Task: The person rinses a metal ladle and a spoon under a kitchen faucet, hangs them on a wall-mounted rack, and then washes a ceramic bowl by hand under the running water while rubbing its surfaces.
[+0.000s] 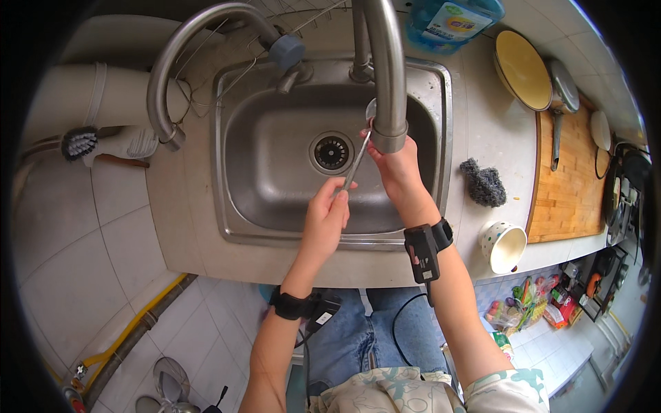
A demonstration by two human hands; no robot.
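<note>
My left hand [325,217] pinches the handle of a metal spoon [356,164] over the sink basin [279,196]. The spoon slants up and away, towards the end of the tall steel faucet [390,77]. At the spoon's far part is my right hand [403,173], its fingers around the neck near the rounded bowl. The faucet spout hides part of that hand and of the spoon's bowl. No running water can be made out. Below both hands, the drain strainer [331,153] sits in the basin floor.
A second curved faucet [165,67] arches at the left. On the right counter lie a steel wool scrubber [484,183], a dotted bowl [505,248] and a wooden cutting board [568,196]. Behind stand a blue detergent bottle [449,26] and a yellow basin [522,69]. A brush [80,144] is far left.
</note>
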